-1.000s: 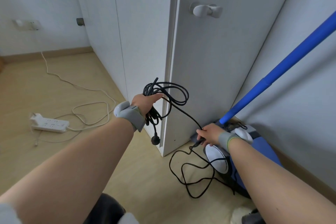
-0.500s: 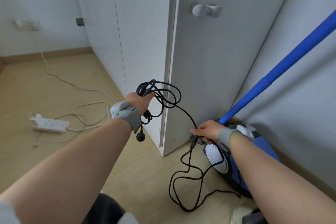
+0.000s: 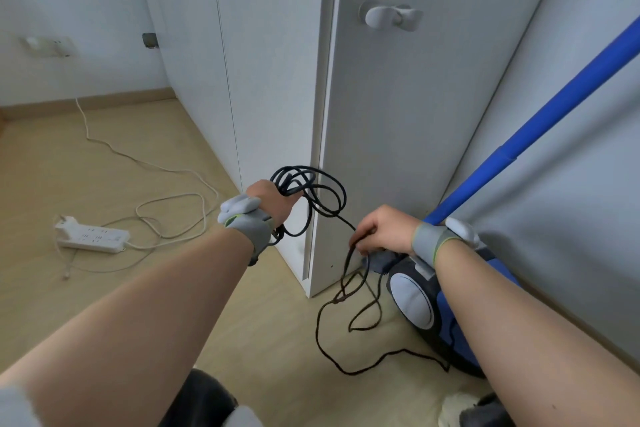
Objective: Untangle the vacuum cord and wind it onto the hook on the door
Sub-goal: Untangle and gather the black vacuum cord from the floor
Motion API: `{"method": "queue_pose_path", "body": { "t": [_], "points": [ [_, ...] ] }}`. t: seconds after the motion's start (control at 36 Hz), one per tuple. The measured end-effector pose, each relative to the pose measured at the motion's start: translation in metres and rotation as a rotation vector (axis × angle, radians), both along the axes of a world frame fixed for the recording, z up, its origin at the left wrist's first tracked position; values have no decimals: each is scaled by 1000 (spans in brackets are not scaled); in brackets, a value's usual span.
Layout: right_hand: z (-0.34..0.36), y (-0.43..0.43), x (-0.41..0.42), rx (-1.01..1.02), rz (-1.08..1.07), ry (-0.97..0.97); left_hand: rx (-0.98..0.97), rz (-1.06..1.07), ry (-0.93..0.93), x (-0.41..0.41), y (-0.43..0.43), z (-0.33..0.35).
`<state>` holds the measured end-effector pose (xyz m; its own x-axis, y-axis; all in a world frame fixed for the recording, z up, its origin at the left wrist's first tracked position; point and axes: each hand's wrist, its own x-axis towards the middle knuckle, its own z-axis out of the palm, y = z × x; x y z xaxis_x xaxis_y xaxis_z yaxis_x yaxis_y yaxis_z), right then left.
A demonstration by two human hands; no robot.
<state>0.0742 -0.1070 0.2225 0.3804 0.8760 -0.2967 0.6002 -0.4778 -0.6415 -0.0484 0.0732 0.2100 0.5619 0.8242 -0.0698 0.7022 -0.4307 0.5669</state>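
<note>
My left hand [image 3: 268,201] grips a bundle of loops of the black vacuum cord [image 3: 325,199] in front of the door's edge. From that bundle the cord runs down to my right hand [image 3: 382,230], which pinches it just above the blue vacuum cleaner [image 3: 426,305]. Below my right hand loose cord lies in tangled loops on the floor [image 3: 346,333]. The white hook [image 3: 389,15] sits high on the white door [image 3: 398,135], well above both hands, with nothing on it. The plug is hidden behind my left wrist.
The vacuum's blue tube [image 3: 540,125] slants up to the right along the wall. A white power strip [image 3: 91,238] with its white cable [image 3: 166,198] lies on the wooden floor at left. White cupboard doors [image 3: 270,62] stand behind my left hand.
My left hand has sunk a little with the bundle and the dangling plug has gone out of sight. My right hand has slid up and left along the cord, lifting floor loops.
</note>
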Motion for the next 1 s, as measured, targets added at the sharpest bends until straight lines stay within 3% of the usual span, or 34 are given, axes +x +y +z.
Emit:
{"method": "queue_pose_path", "body": {
  "t": [0.25, 0.44, 0.56, 0.75, 1.0],
  "points": [
    [18, 17, -11, 299, -89, 181, 236, -405, 542, 9, -27, -18],
    [13, 17, -15, 332, -163, 140, 131, -704, 693, 6, -45, -27],
    [2, 20, -12, 283, -215, -14, 94, -831, 717, 7, -56, -30],
    [-16, 12, 0, 207, -330, -76, -55, -957, 750, 3, -76, -6],
    [-24, 3, 7, 61, -334, -203, -376, -999, 503, 2, -73, -8]
  ]
}}
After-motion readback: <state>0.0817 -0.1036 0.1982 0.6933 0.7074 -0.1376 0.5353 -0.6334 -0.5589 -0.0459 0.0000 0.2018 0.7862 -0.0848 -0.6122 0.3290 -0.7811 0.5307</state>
